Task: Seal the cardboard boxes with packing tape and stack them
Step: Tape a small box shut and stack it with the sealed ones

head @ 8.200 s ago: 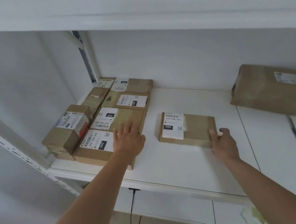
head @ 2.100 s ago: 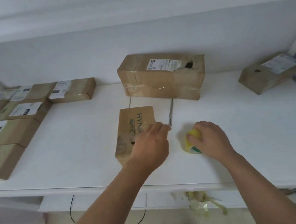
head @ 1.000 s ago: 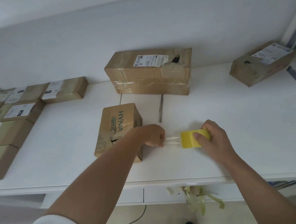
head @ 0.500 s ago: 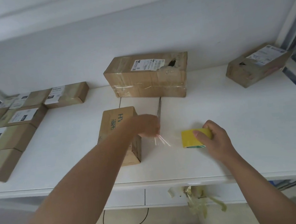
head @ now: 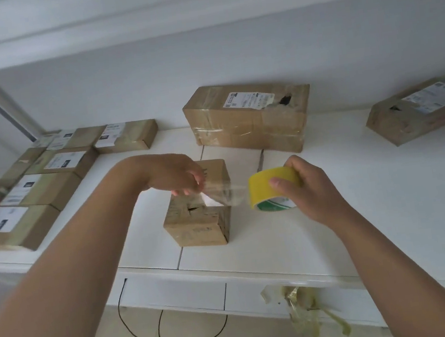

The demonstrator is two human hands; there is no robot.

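A small brown cardboard box [head: 199, 225] lies on the white shelf [head: 362, 206] in front of me, with a small hole in its top. My right hand [head: 307, 188] grips a yellow roll of packing tape [head: 270, 189], lifted off the shelf just right of the box. A clear strip of tape [head: 223, 193] runs from the roll to my left hand [head: 180, 176], which pinches its free end above the box.
Several labelled flat boxes [head: 37, 189] are grouped at the left of the shelf. A large taped box [head: 249, 119] stands at the back, another box [head: 417, 111] at the far right. Used tape scraps [head: 305, 313] hang off the front edge. A black cable [head: 158, 332] lies on the floor.
My right hand has raised the tape roll off the shelf. My left hand has moved over the small box with the pulled tape end stretched across it.
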